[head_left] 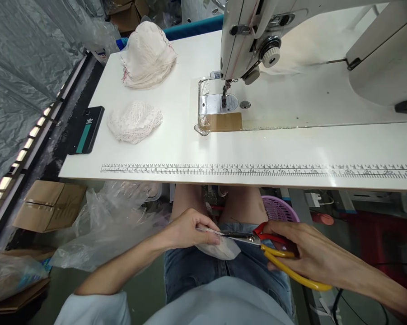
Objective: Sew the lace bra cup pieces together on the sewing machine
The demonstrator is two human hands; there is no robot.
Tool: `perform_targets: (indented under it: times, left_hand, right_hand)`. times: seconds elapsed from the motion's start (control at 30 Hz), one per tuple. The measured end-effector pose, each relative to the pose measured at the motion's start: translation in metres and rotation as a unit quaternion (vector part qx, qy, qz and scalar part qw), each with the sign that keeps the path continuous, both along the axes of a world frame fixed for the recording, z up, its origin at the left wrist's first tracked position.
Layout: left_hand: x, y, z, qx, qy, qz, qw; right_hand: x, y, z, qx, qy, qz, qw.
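Over my lap, my left hand (pixel 196 230) pinches a small piece of white fabric (pixel 223 248) between thumb and fingers. My right hand (pixel 298 253) grips a pair of scissors (pixel 274 246) with one red and one yellow handle. The scissor blades point left and lie against the upper edge of the fabric, close to my left fingertips. How far the blades are apart is hard to see. Part of the fabric hangs below the blades, above my denim shorts.
A white sewing machine (pixel 247 40) stands on the white table (pixel 176 149), which has a printed ruler (pixel 257 170) along its front edge. White fabric pieces (pixel 149 56), a lacy white piece (pixel 135 122) and a phone (pixel 87 131) lie at left. Below are plastic bags (pixel 111 225) and a carton (pixel 50 205).
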State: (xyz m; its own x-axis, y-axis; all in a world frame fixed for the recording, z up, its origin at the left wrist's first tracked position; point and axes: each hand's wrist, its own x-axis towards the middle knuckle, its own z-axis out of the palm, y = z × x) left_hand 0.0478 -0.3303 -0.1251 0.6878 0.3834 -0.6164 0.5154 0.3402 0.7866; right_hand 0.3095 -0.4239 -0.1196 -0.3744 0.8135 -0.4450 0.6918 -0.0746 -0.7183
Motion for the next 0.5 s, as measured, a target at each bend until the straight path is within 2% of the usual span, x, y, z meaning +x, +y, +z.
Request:
perform_targets:
  times: [0.5]
  left_hand:
    - [-0.0009,0.0004,0.0024,0.031,0.015,-0.014,0.999]
  right_hand:
    - [-0.0025,0.0012,-0.0029,0.005,0.038,-0.02,0.999]
